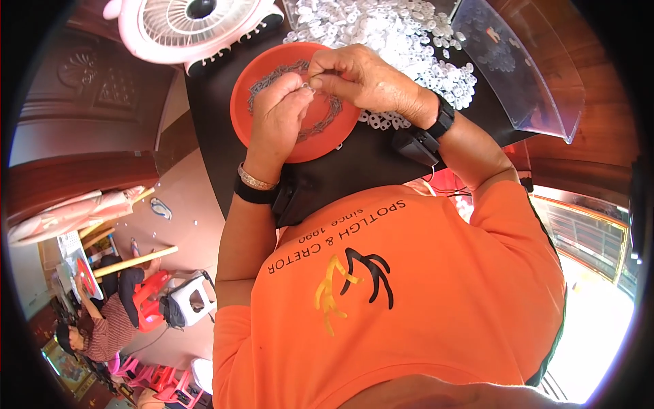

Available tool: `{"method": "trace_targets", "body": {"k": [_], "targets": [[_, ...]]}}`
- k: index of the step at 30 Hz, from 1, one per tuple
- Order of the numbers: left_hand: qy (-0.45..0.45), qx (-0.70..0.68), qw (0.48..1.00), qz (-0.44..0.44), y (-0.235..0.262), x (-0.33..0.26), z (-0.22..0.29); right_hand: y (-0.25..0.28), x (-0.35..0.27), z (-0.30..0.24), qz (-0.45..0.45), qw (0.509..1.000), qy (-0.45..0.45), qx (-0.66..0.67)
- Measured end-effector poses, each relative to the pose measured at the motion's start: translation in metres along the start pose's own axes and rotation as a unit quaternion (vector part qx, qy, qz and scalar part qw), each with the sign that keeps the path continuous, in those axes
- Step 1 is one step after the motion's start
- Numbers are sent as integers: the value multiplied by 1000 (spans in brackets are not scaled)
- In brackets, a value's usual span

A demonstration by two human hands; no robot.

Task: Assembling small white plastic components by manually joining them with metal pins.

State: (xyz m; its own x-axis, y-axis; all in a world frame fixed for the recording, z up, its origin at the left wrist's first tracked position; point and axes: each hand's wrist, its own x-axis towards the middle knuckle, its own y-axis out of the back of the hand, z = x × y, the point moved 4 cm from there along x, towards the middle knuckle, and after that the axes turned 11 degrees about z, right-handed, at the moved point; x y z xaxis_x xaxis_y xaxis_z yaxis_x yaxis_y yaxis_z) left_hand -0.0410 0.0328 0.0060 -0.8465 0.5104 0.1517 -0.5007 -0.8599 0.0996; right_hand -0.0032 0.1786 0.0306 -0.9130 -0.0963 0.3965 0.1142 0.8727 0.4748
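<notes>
Orange shirt [422,286] fills 6 o'clock. 1 small piece [308,86] sits above the bowl [300,151]. My left hand [278,116], at its 7 o'clock, and right hand [368,80], at 3 o'clock, both pinch it. Long axis: I cannot tell.

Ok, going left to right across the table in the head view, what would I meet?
Pale pink fan, left hand, right hand, right wrist's black band, clear plastic bin. Left out for overlap: orange bowl, white pieces.
</notes>
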Motion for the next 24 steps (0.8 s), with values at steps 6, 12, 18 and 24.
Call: {"method": "trace_targets", "body": {"k": [6,12,18,24], "targets": [[57,-64,994,64,7,0,2,33,12,14,119,991,-15,-64],[48,-116,988,90,12,0,3,89,12,40,223,925,-64,-301],[51,-113,989,80,8,-2,9,78,13,80,169,883,-52,-436],[55,-110,989,83,8,-3,11,68,15,75,97,865,-62,-488]]}}
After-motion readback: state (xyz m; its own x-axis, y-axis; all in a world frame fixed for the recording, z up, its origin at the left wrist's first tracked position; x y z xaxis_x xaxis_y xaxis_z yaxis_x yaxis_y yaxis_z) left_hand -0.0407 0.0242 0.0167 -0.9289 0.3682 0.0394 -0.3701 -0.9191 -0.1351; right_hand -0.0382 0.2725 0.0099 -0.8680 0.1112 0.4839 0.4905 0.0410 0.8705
